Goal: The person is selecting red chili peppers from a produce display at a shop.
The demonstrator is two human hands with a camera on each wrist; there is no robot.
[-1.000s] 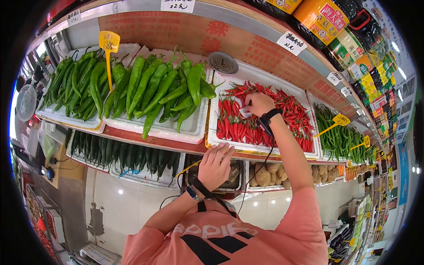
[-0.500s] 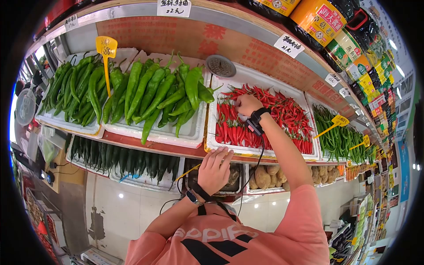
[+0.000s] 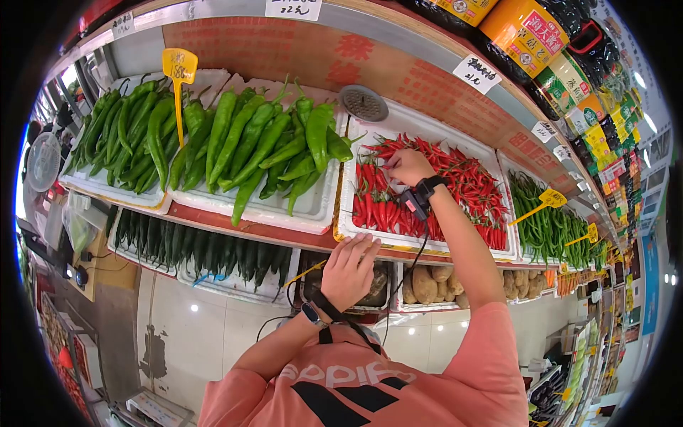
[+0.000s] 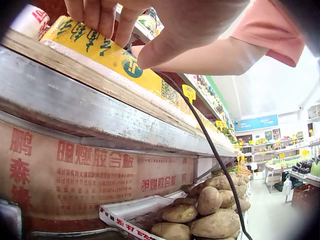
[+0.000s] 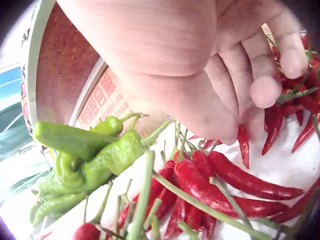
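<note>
My right hand (image 3: 411, 168) is over the left part of a white foam tray (image 3: 366, 237) of red chili peppers (image 3: 462, 178). In the right wrist view, thumb and forefinger come together at the top of a single red chili (image 5: 243, 146) and pinch it. More red chilies (image 5: 200, 185) with green stems lie just below this hand. My left hand (image 3: 348, 270) rests with loosely straight fingers at the front edge of the chili tray. In the left wrist view, its fingertips touch the yellow-taped side (image 4: 110, 52) of the foam.
Left of the chilies, large green peppers (image 3: 249, 146) fill foam trays; a round grey strainer dish (image 3: 363, 104) sits at the back corner. Thin green chilies (image 3: 541, 213) lie to the right. Cucumbers (image 3: 192, 245) and potatoes (image 3: 425, 285) are underneath. A black cable (image 4: 210, 137) hangs by the left hand.
My right hand has shifted a little to the left over the red chilies and covers the pale gap seen earlier. The left hand has stayed at the tray's edge.
</note>
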